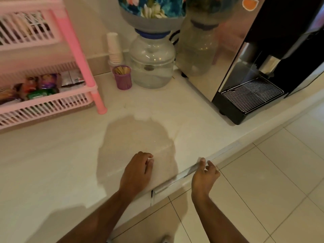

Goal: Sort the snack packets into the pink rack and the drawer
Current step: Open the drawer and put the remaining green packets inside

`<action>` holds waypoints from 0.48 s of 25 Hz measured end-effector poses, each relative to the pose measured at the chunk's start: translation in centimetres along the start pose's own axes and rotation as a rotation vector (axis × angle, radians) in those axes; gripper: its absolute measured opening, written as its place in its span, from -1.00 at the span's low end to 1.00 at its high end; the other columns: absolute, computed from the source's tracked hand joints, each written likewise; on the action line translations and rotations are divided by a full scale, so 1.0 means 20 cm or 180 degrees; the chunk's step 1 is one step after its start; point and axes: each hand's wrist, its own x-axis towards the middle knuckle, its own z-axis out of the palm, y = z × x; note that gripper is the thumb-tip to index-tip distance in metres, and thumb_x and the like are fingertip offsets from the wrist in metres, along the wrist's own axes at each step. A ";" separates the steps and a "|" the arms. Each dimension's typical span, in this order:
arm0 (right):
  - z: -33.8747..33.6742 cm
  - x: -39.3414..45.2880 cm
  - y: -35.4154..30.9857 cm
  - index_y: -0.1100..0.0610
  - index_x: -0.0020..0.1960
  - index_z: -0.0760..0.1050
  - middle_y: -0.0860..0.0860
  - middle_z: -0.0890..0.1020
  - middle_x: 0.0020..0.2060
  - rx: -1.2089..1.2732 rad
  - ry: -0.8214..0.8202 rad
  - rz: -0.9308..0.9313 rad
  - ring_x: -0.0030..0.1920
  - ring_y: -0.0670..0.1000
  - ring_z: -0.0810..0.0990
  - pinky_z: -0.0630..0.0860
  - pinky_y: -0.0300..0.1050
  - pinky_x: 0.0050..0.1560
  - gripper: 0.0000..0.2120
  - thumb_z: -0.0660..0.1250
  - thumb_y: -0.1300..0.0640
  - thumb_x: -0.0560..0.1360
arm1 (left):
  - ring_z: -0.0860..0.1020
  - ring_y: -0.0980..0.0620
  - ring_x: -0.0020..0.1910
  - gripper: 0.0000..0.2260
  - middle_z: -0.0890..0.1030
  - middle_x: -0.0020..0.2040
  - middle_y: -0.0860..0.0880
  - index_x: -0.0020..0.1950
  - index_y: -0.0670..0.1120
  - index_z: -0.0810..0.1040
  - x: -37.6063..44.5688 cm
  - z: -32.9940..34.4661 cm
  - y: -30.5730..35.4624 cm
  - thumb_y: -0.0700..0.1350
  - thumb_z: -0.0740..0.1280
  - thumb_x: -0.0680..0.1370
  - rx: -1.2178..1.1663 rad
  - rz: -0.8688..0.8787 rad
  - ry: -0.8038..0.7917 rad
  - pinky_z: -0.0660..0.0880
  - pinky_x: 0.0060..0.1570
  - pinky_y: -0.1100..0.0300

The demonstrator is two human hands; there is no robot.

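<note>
1. Head view: two bare hands are over the near edge of a white counter [52, 155].
2. The left hand [138, 170] rests palm down on the counter top, fingers curled loosely together, with nothing in it.
3. The right hand [204, 174] is at the counter's front edge, thumb and fingers pinched on the metal handle strip [185, 174] of the drawer [175, 190] below; the drawer front looks flush with the counter, or close to it.
4. One pink rack [79, 55] stands at the far left, with two tiers in view.
5. Its lower tier holds a row of snack packets [47, 83]: about six can be made out, among them one purple, one green and two silvery ones. Their printing is too blurred to read.
6. The upper tier holds something behind the slats that cannot be made out.
7. One stack of white paper cups [114, 47] stands against the far wall, with one purple cup of wooden sticks [122, 77] just in front of it.
8. One clear water jug [152, 62] sits right of the cups, under a bottle with a floral cover [150, 6].
9. One black and silver drinks machine [254, 67] stands at the far right, with an orange sticker [249, 3] on its side.
</note>
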 end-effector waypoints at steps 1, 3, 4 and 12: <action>0.02 0.00 -0.01 0.17 0.34 0.43 0.08 0.42 0.24 0.0048 -0.0076 0.0012 0.05 0.05 0.51 0.44 -0.06 0.08 -0.54 0.25 -0.14 0.60 | 0.49 0.20 -0.04 -0.82 0.52 -0.03 0.16 0.13 0.01 0.54 0.00 0.00 0.00 0.01 0.18 0.65 -0.0003 -0.0014 -0.0003 0.46 -0.04 0.28; 0.05 -0.01 -0.02 0.12 0.20 0.47 0.06 0.54 0.02 0.0196 -0.0111 0.0068 -0.04 0.06 0.56 0.43 -0.11 0.03 -0.60 0.37 -0.15 0.53 | 0.49 0.20 -0.05 -0.82 0.52 -0.03 0.17 0.13 0.03 0.53 0.00 0.01 0.00 0.01 0.17 0.66 0.0024 -0.0019 -0.0005 0.48 -0.05 0.26; 0.07 -0.02 -0.03 0.10 0.24 0.45 0.02 0.54 -0.08 0.0289 -0.0091 0.0139 -0.08 0.04 0.57 0.44 -0.13 0.03 -0.57 0.43 -0.10 0.49 | 0.49 0.20 -0.06 -0.83 0.52 -0.04 0.17 0.12 0.03 0.53 0.00 0.01 0.01 0.01 0.17 0.66 0.0053 -0.0012 0.0007 0.47 -0.06 0.26; 0.07 0.01 -0.03 0.13 0.50 0.25 -0.06 0.55 -0.13 0.0805 -0.0081 0.0617 -0.15 -0.10 0.58 0.47 -0.10 0.10 -0.25 0.55 0.15 0.42 | 0.47 0.20 -0.07 -0.82 0.52 -0.04 0.14 0.10 0.02 0.53 -0.01 0.02 -0.01 0.01 0.17 0.66 0.0149 0.0076 0.0072 0.43 -0.07 0.32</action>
